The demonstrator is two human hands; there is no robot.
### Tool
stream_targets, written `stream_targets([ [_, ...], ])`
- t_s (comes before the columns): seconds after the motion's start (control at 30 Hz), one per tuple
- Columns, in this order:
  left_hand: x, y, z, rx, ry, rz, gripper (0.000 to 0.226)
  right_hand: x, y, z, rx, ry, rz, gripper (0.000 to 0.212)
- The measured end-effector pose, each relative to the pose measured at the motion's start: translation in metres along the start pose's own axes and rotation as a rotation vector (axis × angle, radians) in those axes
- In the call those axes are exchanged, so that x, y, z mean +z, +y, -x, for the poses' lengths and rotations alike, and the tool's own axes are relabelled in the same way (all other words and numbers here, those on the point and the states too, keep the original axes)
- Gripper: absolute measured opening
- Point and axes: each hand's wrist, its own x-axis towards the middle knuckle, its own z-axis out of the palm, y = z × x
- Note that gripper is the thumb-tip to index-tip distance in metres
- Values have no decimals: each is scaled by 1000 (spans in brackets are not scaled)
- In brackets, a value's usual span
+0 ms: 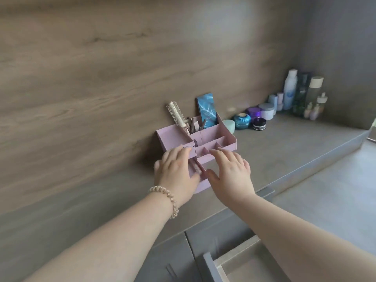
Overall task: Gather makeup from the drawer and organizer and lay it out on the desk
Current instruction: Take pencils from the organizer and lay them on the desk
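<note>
A pink organizer [173, 137] stands on the grey desk [91, 204] against the wood wall. It holds a round hairbrush [176, 113], a blue patterned box [206, 110] and several brown sticks [192, 125]. Its small front drawer [203, 183] is pulled out, with a thin pinkish stick [197, 167] lying in it. My left hand [177, 171], a coiled band on its wrist, rests on the organizer's front left with fingers spread. My right hand [230, 171] hovers over the small drawer's right side, fingers apart. Neither hand visibly holds anything.
Right of the organizer sit a mint pad [230, 125], a teal jar [241, 121], a black jar [259, 124] and a purple jar [254, 111]. Tall bottles [291, 88] crowd the back right corner. A desk drawer [234, 261] stands open at the bottom right.
</note>
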Motion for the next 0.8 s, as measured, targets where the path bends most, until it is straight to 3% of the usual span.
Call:
stream_targets([
  [0.37, 79, -22, -116, -67, -30, -91, 75, 61, 54, -139, -105, -97, -30, 53],
  [0.63, 122, -30, -123, -62, 265, -330, 65, 115, 69, -186, -132, -93, 70, 60],
  [0.8, 129, -32, -127, -75, 243, -350, 69, 126, 68, -210, -78, -78, 48, 58],
])
